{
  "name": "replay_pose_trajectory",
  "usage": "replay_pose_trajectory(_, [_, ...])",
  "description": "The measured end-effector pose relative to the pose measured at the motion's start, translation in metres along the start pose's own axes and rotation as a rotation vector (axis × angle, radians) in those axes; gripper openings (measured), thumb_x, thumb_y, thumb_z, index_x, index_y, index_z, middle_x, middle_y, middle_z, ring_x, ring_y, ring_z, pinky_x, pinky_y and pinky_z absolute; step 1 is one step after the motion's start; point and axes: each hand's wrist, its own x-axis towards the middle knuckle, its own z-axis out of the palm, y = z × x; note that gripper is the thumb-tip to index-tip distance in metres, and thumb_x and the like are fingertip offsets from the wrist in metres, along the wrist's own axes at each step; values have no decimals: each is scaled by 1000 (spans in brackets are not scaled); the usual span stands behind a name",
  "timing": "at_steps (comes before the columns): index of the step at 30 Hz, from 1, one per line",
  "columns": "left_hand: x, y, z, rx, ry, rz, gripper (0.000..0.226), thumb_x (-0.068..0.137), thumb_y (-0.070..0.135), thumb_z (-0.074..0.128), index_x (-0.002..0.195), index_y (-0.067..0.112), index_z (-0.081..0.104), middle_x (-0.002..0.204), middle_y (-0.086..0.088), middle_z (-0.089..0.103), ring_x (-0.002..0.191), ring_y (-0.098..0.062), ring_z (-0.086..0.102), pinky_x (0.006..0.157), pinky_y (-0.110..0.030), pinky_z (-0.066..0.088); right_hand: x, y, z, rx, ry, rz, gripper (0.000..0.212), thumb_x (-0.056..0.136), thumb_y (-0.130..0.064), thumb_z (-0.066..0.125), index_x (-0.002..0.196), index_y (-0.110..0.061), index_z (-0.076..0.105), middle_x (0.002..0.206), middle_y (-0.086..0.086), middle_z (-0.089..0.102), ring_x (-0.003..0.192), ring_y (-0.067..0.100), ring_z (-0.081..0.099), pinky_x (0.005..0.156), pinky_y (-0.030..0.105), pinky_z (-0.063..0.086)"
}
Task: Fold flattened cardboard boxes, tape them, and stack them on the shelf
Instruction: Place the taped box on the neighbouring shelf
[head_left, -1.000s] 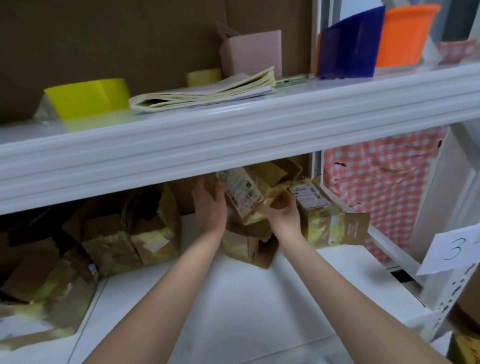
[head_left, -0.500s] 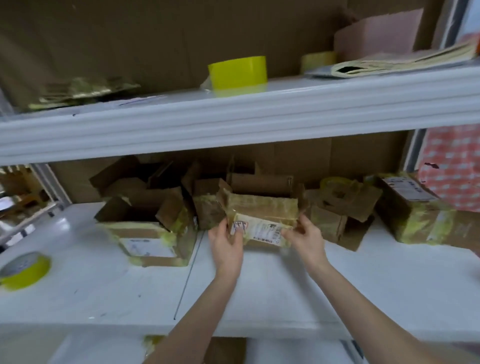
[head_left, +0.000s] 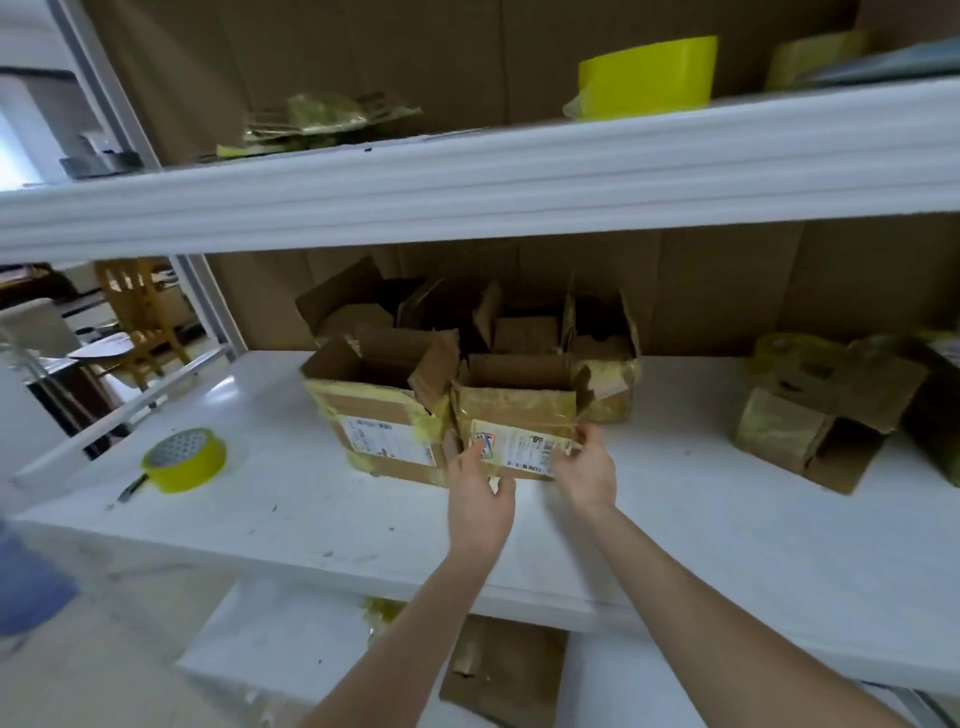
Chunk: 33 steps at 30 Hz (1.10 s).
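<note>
Small box (head_left: 519, 410) sits centre frame on shelf (head_left: 727, 519). Left hand (head_left: 478, 488) fingers together, flat against its left corner. Right hand (head_left: 584, 475) fingers curled at right corner, grip unclear.
</note>
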Motion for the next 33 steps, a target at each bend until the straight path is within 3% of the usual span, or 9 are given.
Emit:
replay_pose_trajectory(5, [5, 0, 0, -10, -44, -34, 48, 93, 9, 52, 140, 9, 39, 143, -9, 36, 125, -24, 47, 98, -30, 42, 3, -7, 17, 10, -174, -57, 56, 87, -3, 54, 140, -18, 43, 126, 8, 62, 114, 28, 59, 96, 39, 48])
replay_pose_trajectory(8, [9, 8, 3, -12, -58, -13, 46, 93, 8, 52, 138, 9, 43, 139, -9, 40, 119, -23, 50, 95, -27, 42, 6, -8, 11, -8, -209, -55, 54, 91, -5, 53, 142, -19, 44, 136, 6, 53, 123, 25, 52, 98, 31, 43])
replay_pose_trajectory(11, [12, 24, 18, 8, -71, 57, 43, 92, 9, 54, 135, 9, 46, 133, -8, 44, 115, -22, 51, 92, -23, 40, 12, -1, -18, 9, -81, -32, 45, 92, -13, 56, 137, -17, 49, 137, 6, 52, 121, 26, 53, 101, 36, 44])
replay_pose_trajectory(15, [15, 61, 67, 41, -134, 175, 44, 87, 11, 60, 131, 11, 51, 131, -10, 47, 118, -26, 50, 97, -32, 41, 22, 19, -82, 7, 137, -25, 30, 90, -15, 57, 120, -14, 58, 116, 10, 62, 101, 28, 59, 86, 34, 48])
replay_pose_trajectory(21, [3, 135, 166, 70, -284, 355, 69, 83, 22, 69, 143, 12, 36, 142, -9, 40, 129, -24, 42, 101, -29, 36, 33, 59, -188, 28, 429, -20, 16, 87, -8, 58, 100, -17, 54, 104, 7, 57, 86, 20, 53, 74, 28, 41])
replay_pose_trajectory(24, [1, 170, 210, 176, -297, 531, 89, 76, 37, 75, 147, 12, 28, 148, -8, 34, 137, -23, 32, 109, -34, 31, 46, 86, -233, 107, 524, 83, 22, 86, -9, 59, 107, -12, 54, 106, 10, 58, 92, 25, 58, 82, 36, 47])
replay_pose_trajectory(27, [6, 200, 247, 369, -336, 646, 101, 75, 55, 70, 152, 20, 15, 156, -2, 21, 143, -21, 19, 116, -38, 21, 57, 110, -262, 97, 435, 226, 40, 88, -14, 62, 126, -9, 50, 115, 10, 57, 101, 27, 58, 88, 36, 47])
replay_pose_trajectory(30, [10, 220, 270, 497, -452, 612, 80, 84, 61, 55, 149, 27, 22, 155, 1, 25, 140, -20, 26, 108, -38, 29, 65, 126, -275, 78, 327, 292, 59, 90, -19, 61, 143, -10, 36, 137, 13, 49, 123, 29, 51, 103, 38, 41])
replay_pose_trajectory(33, [14, 231, 269, 405, -389, 489, 47, 99, 52, 29, 124, 24, 57, 113, -2, 62, 98, -19, 56, 81, -31, 43, 71, 129, -280, 109, 266, 308, 74, 90, -26, 63, 150, -6, 23, 148, 14, 40, 134, 31, 41, 108, 37, 34])
